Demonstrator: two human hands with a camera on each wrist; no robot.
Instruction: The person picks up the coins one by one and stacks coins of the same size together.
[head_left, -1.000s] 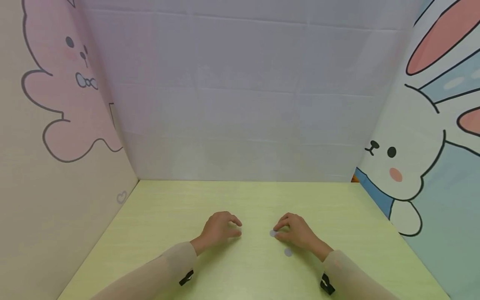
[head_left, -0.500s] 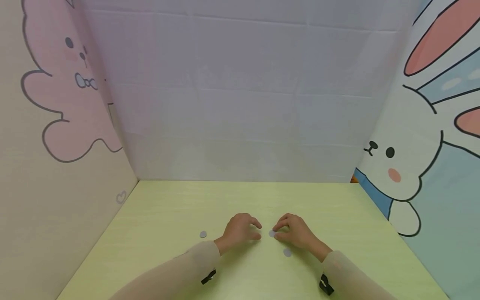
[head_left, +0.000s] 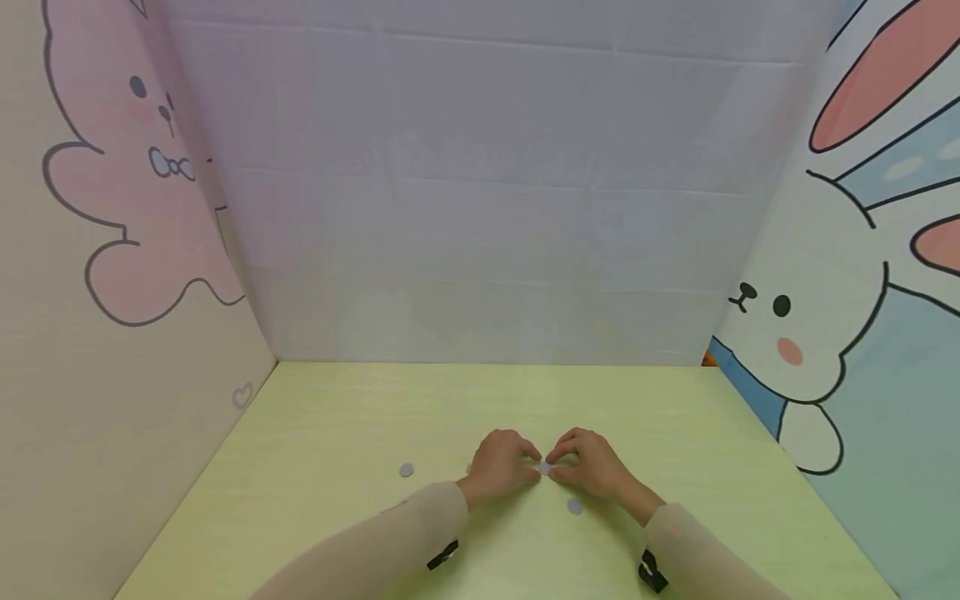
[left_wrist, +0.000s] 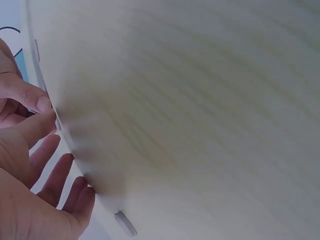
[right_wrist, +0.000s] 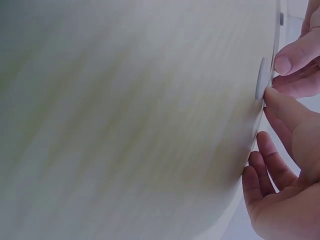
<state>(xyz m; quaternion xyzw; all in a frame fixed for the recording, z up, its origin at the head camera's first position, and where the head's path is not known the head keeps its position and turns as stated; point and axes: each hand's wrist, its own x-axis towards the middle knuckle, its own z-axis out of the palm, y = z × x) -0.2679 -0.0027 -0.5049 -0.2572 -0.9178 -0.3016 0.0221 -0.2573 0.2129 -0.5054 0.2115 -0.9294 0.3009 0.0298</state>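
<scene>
A small grey disc (head_left: 545, 469) lies on the table between the two hands. My right hand (head_left: 592, 464) holds its right side between thumb and forefinger. Close against the disc's left side is my left hand (head_left: 502, 464), its bent thumb and forefinger apart; whether they touch the disc is hard to tell. Another disc (head_left: 574, 507) lies in front of the right hand. Farther left rests a third disc (head_left: 407, 470), and a bit of one more disc (head_left: 469, 469) shows behind the left hand. In the right wrist view, a disc (right_wrist: 261, 78) appears edge-on near the fingertips.
The pale yellow-green table (head_left: 360, 417) is bounded by a whitish back sheet (head_left: 480, 208). A left wall (head_left: 150, 375) and a right wall (head_left: 885, 400) carry cartoon animals. Black straps (head_left: 442, 555) hang at both sleeves.
My left hand has moved right, from well left of the middle up to the right hand's fingertips, uncovering discs behind it. The right hand has stayed at its disc.
</scene>
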